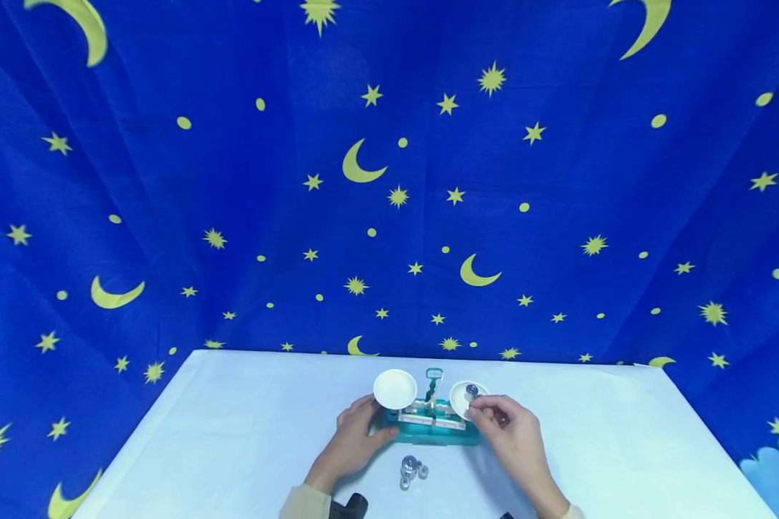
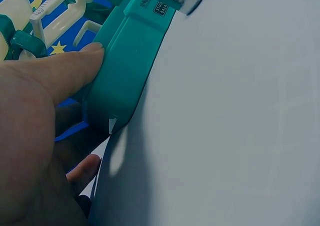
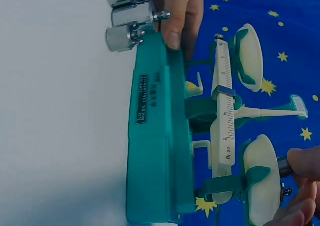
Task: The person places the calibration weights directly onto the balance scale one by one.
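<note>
While the left hand (image 1: 357,436) grips one end of the green balance (image 1: 428,436) at lower centre of the head view, presumably to steady it, the right hand (image 1: 513,434) pinches a metal weight (image 3: 284,167) at the pan (image 1: 459,398) on the right, likely to keep clear of the neighbouring weight (image 1: 472,390). That hand mostly covers the pinched piece there, so I cannot tell whether it touches the pan.

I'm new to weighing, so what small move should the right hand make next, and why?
Perhaps lower and release the small silver metal weight into the round white right pan: the right hand pinches it there, near another silver weight, and the left hand holds the teal plastic base.
</note>
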A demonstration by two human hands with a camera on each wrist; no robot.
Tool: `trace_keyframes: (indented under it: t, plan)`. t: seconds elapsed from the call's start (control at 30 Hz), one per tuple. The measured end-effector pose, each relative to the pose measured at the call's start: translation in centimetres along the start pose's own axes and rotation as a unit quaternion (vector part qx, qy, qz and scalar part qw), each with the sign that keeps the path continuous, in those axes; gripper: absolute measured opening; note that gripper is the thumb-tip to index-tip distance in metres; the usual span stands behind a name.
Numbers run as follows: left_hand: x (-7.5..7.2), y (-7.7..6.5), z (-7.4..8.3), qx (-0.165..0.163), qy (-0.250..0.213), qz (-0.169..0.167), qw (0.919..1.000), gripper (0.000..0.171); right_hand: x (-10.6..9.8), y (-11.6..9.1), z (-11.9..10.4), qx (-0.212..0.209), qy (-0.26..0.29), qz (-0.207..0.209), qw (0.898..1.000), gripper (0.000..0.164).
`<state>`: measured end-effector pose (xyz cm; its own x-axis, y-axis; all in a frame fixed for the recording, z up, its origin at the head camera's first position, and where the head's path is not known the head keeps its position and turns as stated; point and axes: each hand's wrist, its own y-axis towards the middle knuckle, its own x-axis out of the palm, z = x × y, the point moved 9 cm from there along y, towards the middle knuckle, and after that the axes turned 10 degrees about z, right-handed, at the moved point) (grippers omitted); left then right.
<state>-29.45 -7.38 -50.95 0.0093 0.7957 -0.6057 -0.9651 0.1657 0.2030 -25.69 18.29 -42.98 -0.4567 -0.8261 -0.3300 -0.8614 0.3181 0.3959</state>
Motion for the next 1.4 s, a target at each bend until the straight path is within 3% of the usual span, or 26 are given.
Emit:
trace_keyframes:
  t: [0.37, 0.83, 1.4]
  plan:
    - [0.0, 0.0, 0.0, 0.006, 0.002, 0.005, 1.0, 0.071, 0.3, 0.4, -0.4, 0.005, -0.04, 0.004, 0.999, 0.01]
    - [0.0, 0.1, 0.0, -0.001, 0.002, 0.004, 1.0, 0.072, 0.5, 0.8, -1.7, -0.066, -0.105, 0.032, 0.992, 0.012]
    - [0.1, 0.2, -0.3, -0.006, 0.005, 0.003, 1.0, 0.071, 0.9, 0.9, -2.0, -0.095, -0.142, 0.036, 0.985, 0.01]
